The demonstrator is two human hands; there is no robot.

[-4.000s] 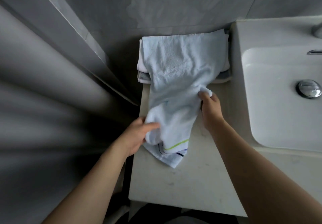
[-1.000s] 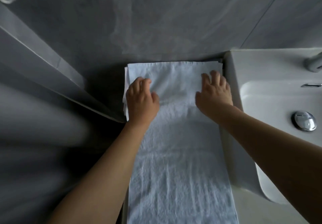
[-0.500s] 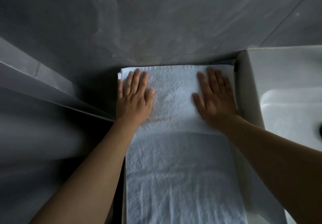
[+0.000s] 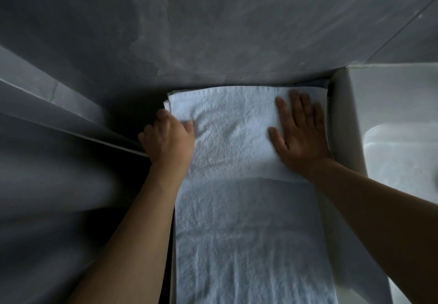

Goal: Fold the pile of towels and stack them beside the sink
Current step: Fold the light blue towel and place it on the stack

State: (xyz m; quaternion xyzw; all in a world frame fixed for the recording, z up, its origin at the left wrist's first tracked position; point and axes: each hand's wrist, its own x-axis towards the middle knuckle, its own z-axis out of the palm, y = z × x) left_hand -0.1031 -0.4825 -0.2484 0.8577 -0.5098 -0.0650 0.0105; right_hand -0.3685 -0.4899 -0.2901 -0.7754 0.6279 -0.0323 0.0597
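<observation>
Left hand (image 4: 167, 139) is no longer lying flat as half a second ago: fingers are now curling over the left edge of the white towel (image 4: 237, 138), thumb on top, so the left grip is closing on that edge. Right hand (image 4: 299, 135) is staying flat, fingers straight, palm pressing the towel's right part, right grip open. The towel is sitting between the two hands, its folded upper part on the towel stack (image 4: 166, 103) against the grey wall (image 4: 213, 31), the rest running down the counter (image 4: 172, 268) toward the camera. Dark panel (image 4: 59, 119) is crowding the left hand. Sink (image 4: 391, 126) is standing just right of the towel, its side wall beside the right hand.
</observation>
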